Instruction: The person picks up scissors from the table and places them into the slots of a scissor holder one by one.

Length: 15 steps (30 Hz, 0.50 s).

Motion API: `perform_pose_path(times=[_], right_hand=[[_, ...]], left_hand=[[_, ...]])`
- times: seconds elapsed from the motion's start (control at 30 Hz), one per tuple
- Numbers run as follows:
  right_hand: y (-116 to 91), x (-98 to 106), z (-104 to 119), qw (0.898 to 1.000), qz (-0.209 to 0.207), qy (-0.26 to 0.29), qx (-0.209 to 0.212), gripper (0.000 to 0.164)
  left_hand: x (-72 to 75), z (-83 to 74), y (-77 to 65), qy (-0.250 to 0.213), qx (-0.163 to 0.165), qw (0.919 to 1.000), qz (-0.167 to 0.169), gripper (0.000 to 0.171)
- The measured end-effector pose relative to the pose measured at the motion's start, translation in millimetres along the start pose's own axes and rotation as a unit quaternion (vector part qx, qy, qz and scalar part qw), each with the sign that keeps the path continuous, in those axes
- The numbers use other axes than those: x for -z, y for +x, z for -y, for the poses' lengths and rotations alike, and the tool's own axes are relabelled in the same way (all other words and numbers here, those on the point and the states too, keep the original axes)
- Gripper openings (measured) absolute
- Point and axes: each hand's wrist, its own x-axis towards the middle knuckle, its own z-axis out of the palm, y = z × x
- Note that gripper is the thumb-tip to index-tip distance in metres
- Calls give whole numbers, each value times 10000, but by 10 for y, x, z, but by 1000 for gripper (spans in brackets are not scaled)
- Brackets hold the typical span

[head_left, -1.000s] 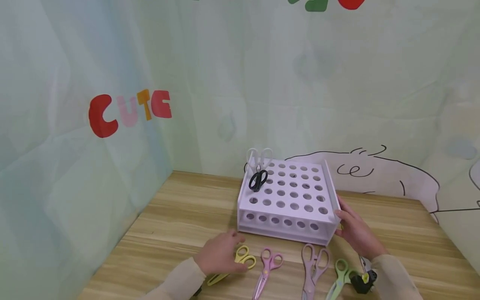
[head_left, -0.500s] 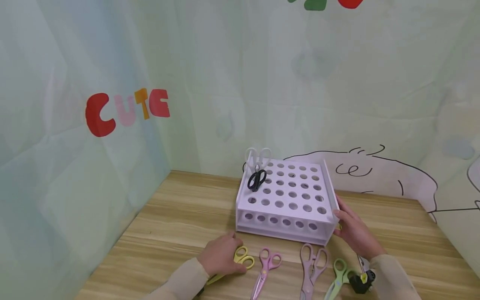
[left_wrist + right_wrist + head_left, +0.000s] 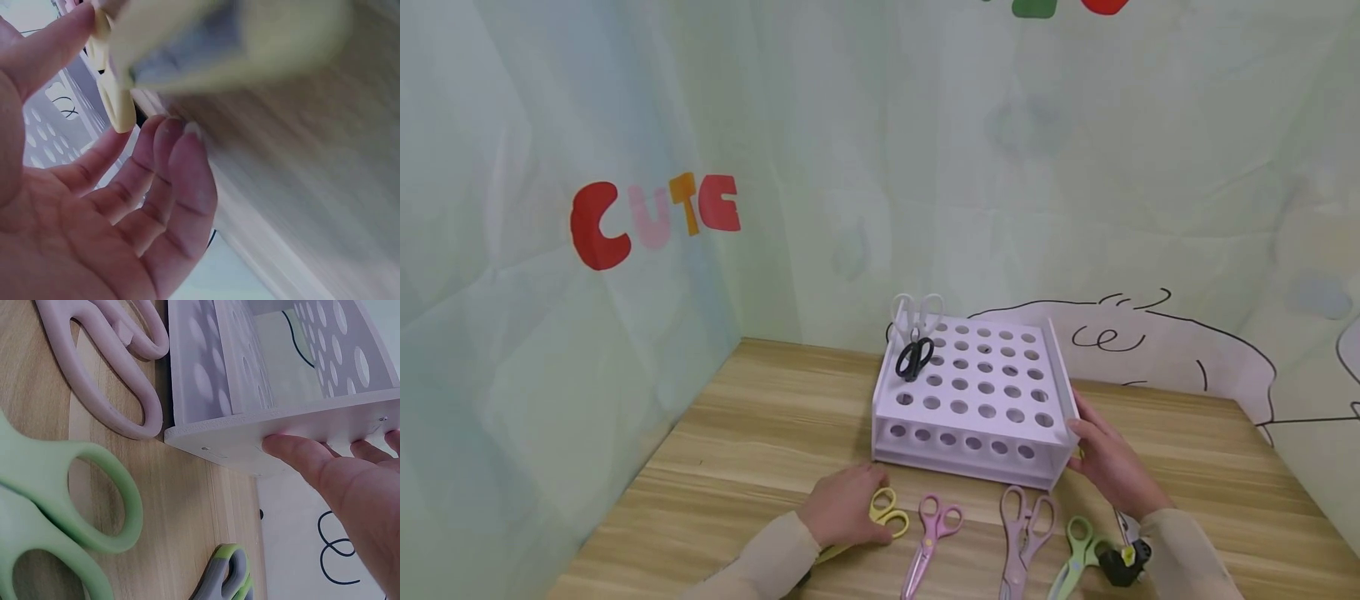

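Note:
My left hand point(image 3: 846, 504) reaches over the yellow scissors point(image 3: 889, 523) on the table. In the left wrist view its thumb and index finger pinch the scissors' yellow handles point(image 3: 117, 103), while the other fingers curl loosely in the air. A white rack point(image 3: 1063, 375) with rows of round holes stands at the middle of the table. Against the rack's right side rests my right hand point(image 3: 1112, 471), its thumb point(image 3: 294, 453) and fingers pressing flat on the panel. Scissors with black handles point(image 3: 914, 360) and a pair with clear handles point(image 3: 928, 310) stand in the rack's left holes.
Pink scissors point(image 3: 931, 533), lilac scissors point(image 3: 1018, 550) and green scissors point(image 3: 1077, 554) lie in a row before the rack. A black-handled tool point(image 3: 1122, 568) lies by the right forearm. Grey-and-green handles point(image 3: 219, 575) lie beside the rack. A printed curtain point(image 3: 820, 208) hangs behind.
My left hand has settled lower onto the yellow scissors, and its fingers have closed in on the handles. The right hand stays against the rack.

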Motion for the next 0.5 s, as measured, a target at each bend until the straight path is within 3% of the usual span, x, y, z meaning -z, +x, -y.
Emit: perform_pose_path(times=[0.5], right_hand=[[-9, -7, 3, 9999, -56, -54, -92, 66]], left_hand=[[113, -21, -32, -124, -335, 9994, -38, 56]])
